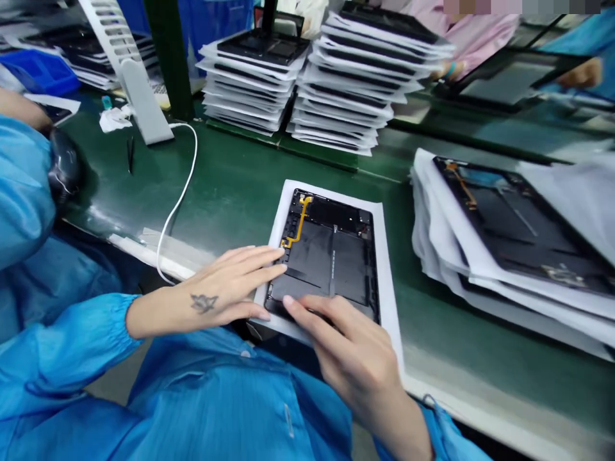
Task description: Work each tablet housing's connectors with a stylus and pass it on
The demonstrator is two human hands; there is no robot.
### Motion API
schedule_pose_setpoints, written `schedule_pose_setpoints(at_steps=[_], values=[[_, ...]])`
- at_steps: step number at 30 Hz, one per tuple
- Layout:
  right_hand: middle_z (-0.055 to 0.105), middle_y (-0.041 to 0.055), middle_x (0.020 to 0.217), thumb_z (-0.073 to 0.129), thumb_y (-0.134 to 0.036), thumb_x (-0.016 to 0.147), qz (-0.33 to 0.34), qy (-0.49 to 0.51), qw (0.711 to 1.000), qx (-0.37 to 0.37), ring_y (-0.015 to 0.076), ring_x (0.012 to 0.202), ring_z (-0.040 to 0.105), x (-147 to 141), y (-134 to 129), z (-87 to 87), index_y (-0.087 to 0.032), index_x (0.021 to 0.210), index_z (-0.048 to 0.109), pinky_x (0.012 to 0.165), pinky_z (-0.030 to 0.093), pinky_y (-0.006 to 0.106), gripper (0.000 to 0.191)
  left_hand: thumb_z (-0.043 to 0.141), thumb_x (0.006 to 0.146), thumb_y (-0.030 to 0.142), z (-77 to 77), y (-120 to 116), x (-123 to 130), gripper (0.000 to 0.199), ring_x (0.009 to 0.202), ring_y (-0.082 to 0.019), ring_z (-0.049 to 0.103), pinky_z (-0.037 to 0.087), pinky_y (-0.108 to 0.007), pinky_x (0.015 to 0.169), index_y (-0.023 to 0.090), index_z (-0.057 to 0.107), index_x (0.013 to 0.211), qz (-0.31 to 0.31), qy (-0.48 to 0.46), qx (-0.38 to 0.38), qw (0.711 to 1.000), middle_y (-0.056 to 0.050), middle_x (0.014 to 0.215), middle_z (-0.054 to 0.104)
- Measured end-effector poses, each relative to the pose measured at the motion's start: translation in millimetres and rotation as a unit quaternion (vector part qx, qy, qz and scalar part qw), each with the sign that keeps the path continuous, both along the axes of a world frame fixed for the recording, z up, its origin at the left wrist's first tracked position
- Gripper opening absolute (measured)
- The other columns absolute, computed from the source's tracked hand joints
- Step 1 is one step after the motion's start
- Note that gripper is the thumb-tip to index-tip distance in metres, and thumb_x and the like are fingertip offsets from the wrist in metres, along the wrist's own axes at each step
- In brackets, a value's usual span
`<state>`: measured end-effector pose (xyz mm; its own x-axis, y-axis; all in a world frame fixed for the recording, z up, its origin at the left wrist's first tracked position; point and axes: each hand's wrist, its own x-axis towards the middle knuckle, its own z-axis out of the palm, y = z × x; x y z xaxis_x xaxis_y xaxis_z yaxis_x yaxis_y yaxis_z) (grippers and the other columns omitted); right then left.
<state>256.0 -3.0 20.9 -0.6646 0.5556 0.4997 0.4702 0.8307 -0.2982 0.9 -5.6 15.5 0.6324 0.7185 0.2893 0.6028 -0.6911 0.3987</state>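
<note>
A black tablet-like device [317,256] with its inside exposed lies on a white sheet [390,301] near the front edge of the green table. An orange ribbon cable [302,221] runs down its upper left part. My left hand [230,285] rests at the device's left edge, fingers stretched out, holding nothing. Over the lower part of the device is my right hand [355,346], its thumb and index finger brought together near the lower left corner. A dark, thin thing shows between those fingers, too hidden to name.
Two tall stacks of devices and white sheets [250,96] [346,96] stand behind. Another stack [480,256] is at the right. A lamp [137,96], white cable [192,166] and tweezers [130,155] lie left. A person's blue sleeve [22,186] is far left; others are across the table.
</note>
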Motion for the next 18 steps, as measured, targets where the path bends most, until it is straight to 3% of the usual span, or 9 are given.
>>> schedule_pose_setpoints(at_steps=[2, 5, 11, 18], values=[[0.072, 0.0097, 0.102, 0.052, -0.003, 0.095, -0.005, 0.004, 1.0, -0.023, 0.017, 0.085, 0.067, -5, -1, -0.9, -0.018, 0.118, 0.066, 0.073, 0.056, 0.03, 0.031, 0.053, 0.103, 0.039, 1.5, 2, 1, 0.06, 0.153, -0.025, 0.03, 0.031, -0.049, 0.124, 0.019, 0.032, 0.156, -0.011, 0.012, -0.019, 1.0, -0.015, 0.162, 0.034], [0.072, 0.0106, 0.105, 0.05, -0.004, 0.097, -0.015, -0.016, 0.999, -0.047, 0.0178, 0.09, 0.068, -10, -1, -1.1, -0.017, 0.115, 0.067, 0.075, 0.057, 0.03, 0.028, 0.051, 0.104, 0.037, 1.6, 2, 4, 0.054, 0.15, -0.024, 0.035, 0.031, -0.045, 0.124, 0.017, 0.038, 0.152, -0.009, 0.02, -0.004, 1.0, -0.014, 0.16, 0.039], [0.072, 0.011, 0.106, 0.049, 0.001, 0.095, -0.019, -0.052, 0.998, -0.016, 0.0168, 0.088, 0.067, -13, -2, -1.0, -0.016, 0.118, 0.066, 0.073, 0.055, 0.028, 0.034, 0.054, 0.103, 0.035, -6.4, 3, 8, 0.049, 0.144, -0.024, 0.045, 0.036, -0.044, 0.121, 0.012, 0.047, 0.145, -0.001, -0.01, 0.043, 0.999, -0.016, 0.153, 0.049], [0.074, 0.0109, 0.1, 0.05, -0.001, 0.096, -0.022, -0.086, 0.995, 0.037, 0.0159, 0.079, 0.063, -19, -3, 1.3, -0.013, 0.114, 0.066, 0.066, 0.05, 0.028, 0.028, 0.05, 0.104, 0.035, -9.0, 3, 10, 0.045, 0.142, -0.025, 0.048, 0.037, -0.045, 0.12, 0.009, 0.049, 0.141, -0.001, 0.0, 0.065, 0.998, -0.016, 0.15, 0.052]])
